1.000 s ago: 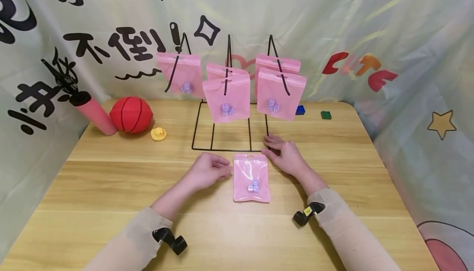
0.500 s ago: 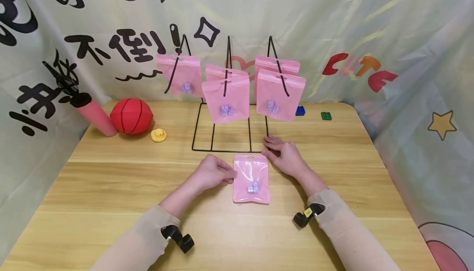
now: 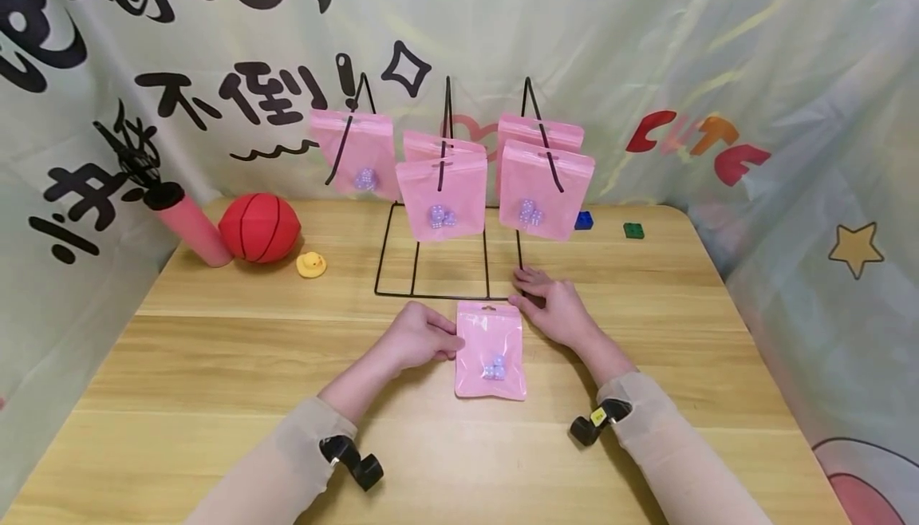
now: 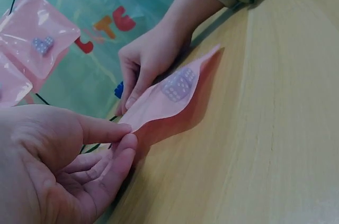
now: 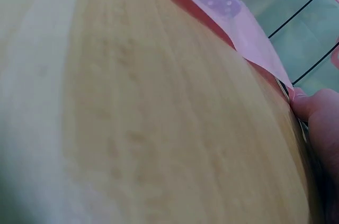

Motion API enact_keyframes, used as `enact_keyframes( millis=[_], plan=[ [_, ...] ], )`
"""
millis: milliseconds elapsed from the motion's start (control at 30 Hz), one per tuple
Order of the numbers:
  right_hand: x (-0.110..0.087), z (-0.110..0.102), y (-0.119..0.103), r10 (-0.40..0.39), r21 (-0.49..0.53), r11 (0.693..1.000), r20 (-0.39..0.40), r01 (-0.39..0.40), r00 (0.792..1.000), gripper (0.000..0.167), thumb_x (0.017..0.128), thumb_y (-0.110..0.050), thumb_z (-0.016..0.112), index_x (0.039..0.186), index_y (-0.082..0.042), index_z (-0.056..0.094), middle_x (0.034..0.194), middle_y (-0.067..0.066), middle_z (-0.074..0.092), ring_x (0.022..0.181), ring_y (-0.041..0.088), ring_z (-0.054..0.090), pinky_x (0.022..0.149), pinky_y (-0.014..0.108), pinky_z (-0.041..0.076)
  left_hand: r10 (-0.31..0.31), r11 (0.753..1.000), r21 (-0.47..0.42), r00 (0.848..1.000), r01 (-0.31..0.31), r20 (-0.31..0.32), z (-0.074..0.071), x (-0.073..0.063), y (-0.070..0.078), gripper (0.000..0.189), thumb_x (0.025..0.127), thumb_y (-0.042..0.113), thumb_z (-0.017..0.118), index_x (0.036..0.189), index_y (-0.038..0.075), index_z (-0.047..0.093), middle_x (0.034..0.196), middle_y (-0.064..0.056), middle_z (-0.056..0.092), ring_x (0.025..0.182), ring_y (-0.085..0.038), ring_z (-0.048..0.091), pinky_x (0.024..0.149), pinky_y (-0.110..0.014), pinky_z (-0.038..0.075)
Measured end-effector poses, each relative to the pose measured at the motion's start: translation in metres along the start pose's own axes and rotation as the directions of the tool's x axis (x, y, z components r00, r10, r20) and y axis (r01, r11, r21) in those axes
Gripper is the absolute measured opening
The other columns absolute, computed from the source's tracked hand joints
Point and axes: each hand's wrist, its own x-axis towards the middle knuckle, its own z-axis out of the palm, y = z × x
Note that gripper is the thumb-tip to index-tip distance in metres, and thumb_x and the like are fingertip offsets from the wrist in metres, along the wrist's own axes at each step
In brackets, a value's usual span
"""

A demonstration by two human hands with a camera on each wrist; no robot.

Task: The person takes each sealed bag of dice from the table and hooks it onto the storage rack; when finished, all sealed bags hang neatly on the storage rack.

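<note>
A pink zip bag [image 3: 477, 333] with several pale purple dice [image 3: 495, 367] lies flat before the black wire rack [image 3: 438, 296]. My left hand [image 3: 420, 337] pinches the bag's left edge between thumb and finger; in the left wrist view that edge is lifted and the bag bows. My right hand [image 3: 556, 309] grips the front right corner of the rack's base, thumb on the near side and fingers beyond. On the rack's hooks hang several similar pink bags [image 3: 445, 198], two each on the middle and right hooks, one on the left.
At the back left stand a red ball [image 3: 260, 227], a small yellow duck [image 3: 311, 265] and a pink vase [image 3: 190, 226] with dark stems. A blue brick [image 3: 584, 220] and a green brick [image 3: 633, 230] lie behind, to the right. A printed curtain surrounds the wooden table [image 3: 251, 373].
My left hand has moved right to the flat bag and taken its left edge. My right hand stays at the rack's corner. The head view has tilted slightly up.
</note>
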Motion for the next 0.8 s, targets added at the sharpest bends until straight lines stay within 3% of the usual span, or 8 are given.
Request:
enact_keyframes(
  millis=[367, 533, 667, 800],
  plan=[
    [0.0, -0.001, 0.0, 0.011, -0.029, 1.0, 0.011, -0.011, 1.0, 0.034, 0.099, -0.007, 0.071, 0.132, 0.004, 0.071, 0.145, 0.016, 0.062, 0.143, 0.035, 0.051, 0.121, 0.053, 0.035, 0.046, 0.996, -0.078, 0.999, -0.045, 0.01, -0.003, -0.004, -0.003, 0.019, 0.095, -0.001, 0.076, 0.112, -0.01, 0.075, 0.095, -0.014, 0.074, 0.084, -0.021, 0.073, 0.077, -0.035, 0.065],
    [0.0, -0.001, 0.001, 0.011, -0.034, 0.999, 0.011, -0.011, 1.0, 0.035, 0.099, -0.01, 0.071, 0.132, 0.003, 0.071, 0.145, 0.017, 0.062, 0.142, 0.036, 0.051, 0.121, 0.055, 0.035, 0.119, 0.987, -0.107, 0.993, -0.118, -0.003, -0.002, -0.008, -0.004, 0.014, 0.099, 0.001, 0.072, 0.109, -0.009, 0.073, 0.096, -0.014, 0.076, 0.087, -0.024, 0.075, 0.081, -0.037, 0.065],
    [0.001, 0.0, 0.001, 0.017, -0.027, 0.999, 0.011, -0.017, 1.0, 0.036, 0.099, -0.012, 0.07, 0.131, 0.003, 0.072, 0.145, 0.017, 0.062, 0.142, 0.039, 0.051, 0.12, 0.057, 0.035, 0.205, 0.975, -0.073, 0.978, -0.208, -0.04, -0.004, -0.012, -0.002, 0.009, 0.1, 0.003, 0.072, 0.106, -0.004, 0.074, 0.097, -0.011, 0.077, 0.09, -0.024, 0.076, 0.083, -0.039, 0.064],
    [0.001, 0.0, 0.001, 0.019, -0.02, 1.0, 0.006, -0.019, 1.0, 0.035, 0.099, -0.013, 0.072, 0.131, 0.003, 0.072, 0.145, 0.017, 0.062, 0.141, 0.038, 0.052, 0.12, 0.057, 0.036, 0.313, 0.95, 0.037, 0.945, -0.31, -0.101, -0.008, -0.019, 0.005, 0.006, 0.1, 0.004, 0.073, 0.104, 0.002, 0.075, 0.098, -0.006, 0.076, 0.092, -0.022, 0.076, 0.084, -0.037, 0.064]
  ],
)
